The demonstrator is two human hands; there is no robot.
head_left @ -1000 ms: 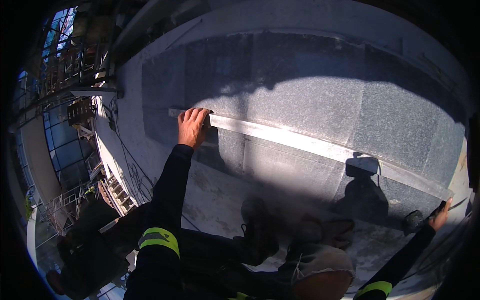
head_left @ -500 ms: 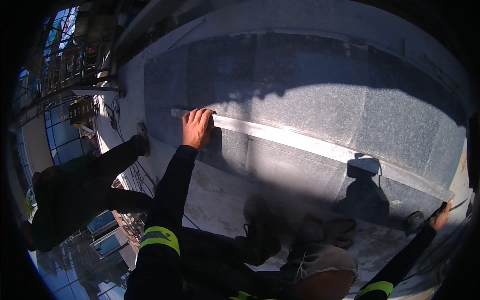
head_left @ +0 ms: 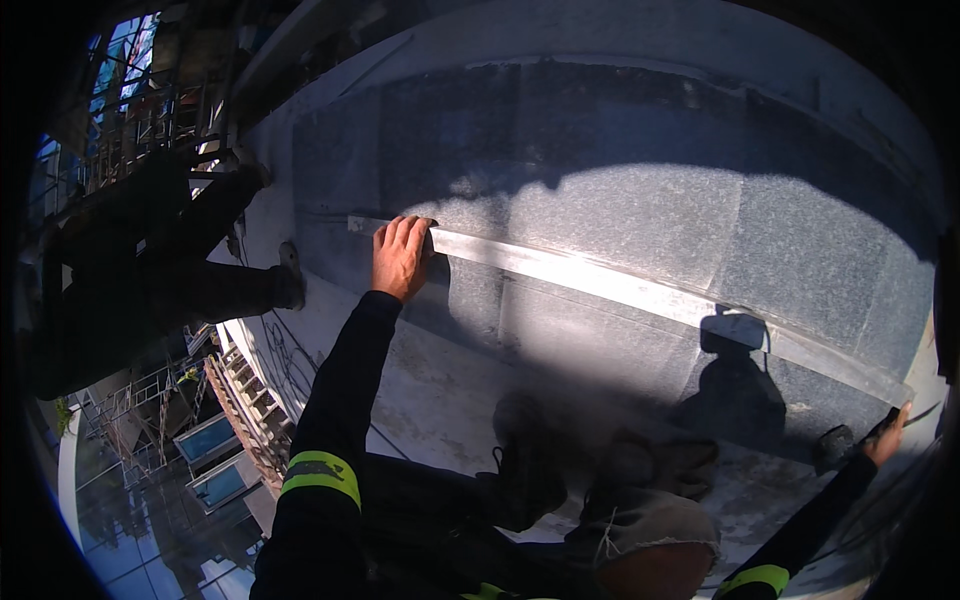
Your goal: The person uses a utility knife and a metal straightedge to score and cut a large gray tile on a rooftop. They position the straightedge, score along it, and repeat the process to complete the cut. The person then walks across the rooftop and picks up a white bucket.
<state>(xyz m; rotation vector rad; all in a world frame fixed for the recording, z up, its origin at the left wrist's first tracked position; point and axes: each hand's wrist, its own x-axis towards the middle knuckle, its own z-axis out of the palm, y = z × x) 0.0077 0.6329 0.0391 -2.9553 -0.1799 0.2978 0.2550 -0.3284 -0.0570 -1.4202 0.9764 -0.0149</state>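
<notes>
Firstly, at the far left, can see scaffolding [head_left: 190,110] and, a little lower, a co-worker [head_left: 115,255] in dark clothes, with feet near the slabs' left side. Below, can see a slatted wooden piece [head_left: 245,405] and, just beside, thin cables [head_left: 285,355]. Next, the left hand [head_left: 400,262], clamped on the bar [head_left: 580,277] near the left end, with fingers bent over the upper edge. Across the grey slabs [head_left: 640,205], between both hands, the same long metal bar, sloping down to the right and very bright in the sun. Under it, in shade, a dark shoe [head_left: 530,485]; further right, a shadow [head_left: 735,395] falling partly on the bar. Lastly, the right hand [head_left: 884,443], with thumb at the bar's right end and a dark tool [head_left: 832,448] close by; cannot tell whether open or closed, because of hidden fingers.
</notes>
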